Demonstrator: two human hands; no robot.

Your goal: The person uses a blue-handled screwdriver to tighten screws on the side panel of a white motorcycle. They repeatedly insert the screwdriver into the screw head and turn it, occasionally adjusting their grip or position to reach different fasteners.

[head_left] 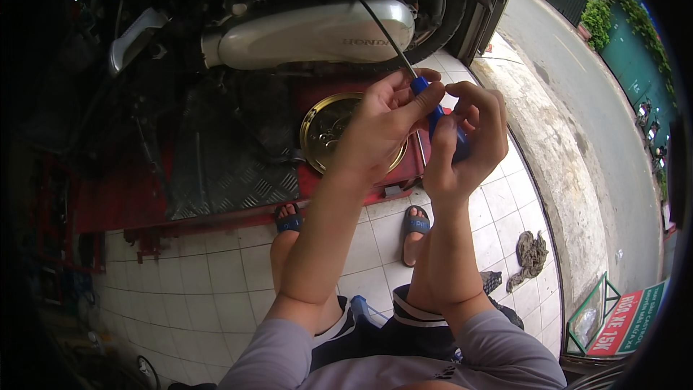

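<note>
Lining the shaft up straight would matter most at the silver cover (310, 32), where I cannot tell whether the tip is touching. Small parts (330, 130) in the gold-rimmed tray (304, 137) nearby call for steady, controlled pressure. The left hand (379, 112), back upward, has its grip pinched on the front of the blue-handled screwdriver (419, 86), probably a good guide for the shaft. That tool slants up leftward from between both hands to the cover. The right hand (482, 137), fingers bent, curls more loosely around the handle's rear; turning probably works best from here.
</note>
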